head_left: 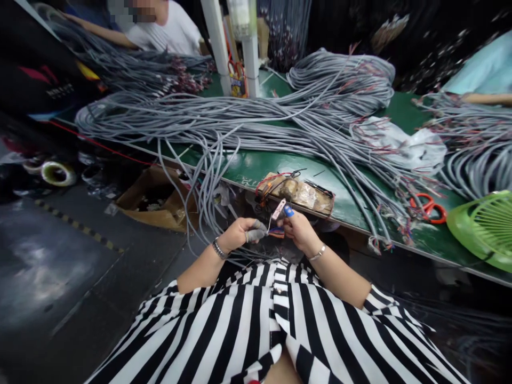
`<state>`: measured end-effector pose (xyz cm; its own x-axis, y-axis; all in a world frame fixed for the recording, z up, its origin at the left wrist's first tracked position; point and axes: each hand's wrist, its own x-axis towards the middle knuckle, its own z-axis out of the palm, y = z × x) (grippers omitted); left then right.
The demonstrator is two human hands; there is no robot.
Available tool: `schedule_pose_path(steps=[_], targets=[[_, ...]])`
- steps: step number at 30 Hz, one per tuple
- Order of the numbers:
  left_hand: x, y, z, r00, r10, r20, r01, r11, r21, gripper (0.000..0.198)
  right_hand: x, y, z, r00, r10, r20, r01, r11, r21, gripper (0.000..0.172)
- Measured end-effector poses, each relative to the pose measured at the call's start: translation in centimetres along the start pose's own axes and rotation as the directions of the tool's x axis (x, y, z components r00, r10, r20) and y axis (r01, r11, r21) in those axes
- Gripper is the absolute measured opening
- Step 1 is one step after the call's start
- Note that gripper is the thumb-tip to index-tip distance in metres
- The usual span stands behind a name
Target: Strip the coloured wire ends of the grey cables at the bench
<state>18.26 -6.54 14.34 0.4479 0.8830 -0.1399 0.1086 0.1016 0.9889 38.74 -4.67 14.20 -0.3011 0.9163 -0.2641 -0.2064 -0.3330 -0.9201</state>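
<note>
My left hand (242, 233), with grey covers on its fingertips, is closed in a pinch at one end of a small bunch of coloured wires (276, 232). My right hand (301, 230), blue tape round its thumb, closes on the other end of the bunch. Above the wires, a small pale pink strip with dark marks (279, 209) stands up beside the right thumb, and a thin white strand runs down from it. Whether the right fingers also grip this strip is unclear. Just beyond the hands, a taped cardboard-coloured block (306, 196) rests at the table's front edge.
Long grey cables (192, 114) spread over the green table (276, 162), some hanging off its front. Orange-handled scissors (430, 208) and a green fan (484, 229) are at the right. A cardboard box (160, 200) stands below left. Another person (168, 29) is across the table.
</note>
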Motion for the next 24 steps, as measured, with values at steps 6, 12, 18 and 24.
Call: schedule_pose_path(steps=[6,12,18,24], targets=[[0.1,0.1,-1.7,0.982,-0.060,0.177,-0.005,0.938,0.347,0.030,-2.0,-0.3,-1.9,0.909,-0.417,-0.015,0.371,0.824,-0.428,0.042],[2.3,5.9,-3.0,0.997,0.069,0.030,-0.075,0.953,0.292,0.034,-3.6,-2.7,-5.4,0.569,-0.814,0.119,0.553,0.271,-0.788,0.029],[9.3,13.2,0.3,0.936,0.302,0.183,-0.353,0.784,0.511,0.031,-2.7,-3.1,-8.0,0.626,-0.756,0.193,0.426,0.124,-0.896,0.025],[18.4,15.6,7.9,0.757,0.315,0.573,-0.642,0.193,0.742,0.030,-2.6,-3.6,-8.4,0.674,-0.715,0.184,0.411,0.156,-0.898,0.026]])
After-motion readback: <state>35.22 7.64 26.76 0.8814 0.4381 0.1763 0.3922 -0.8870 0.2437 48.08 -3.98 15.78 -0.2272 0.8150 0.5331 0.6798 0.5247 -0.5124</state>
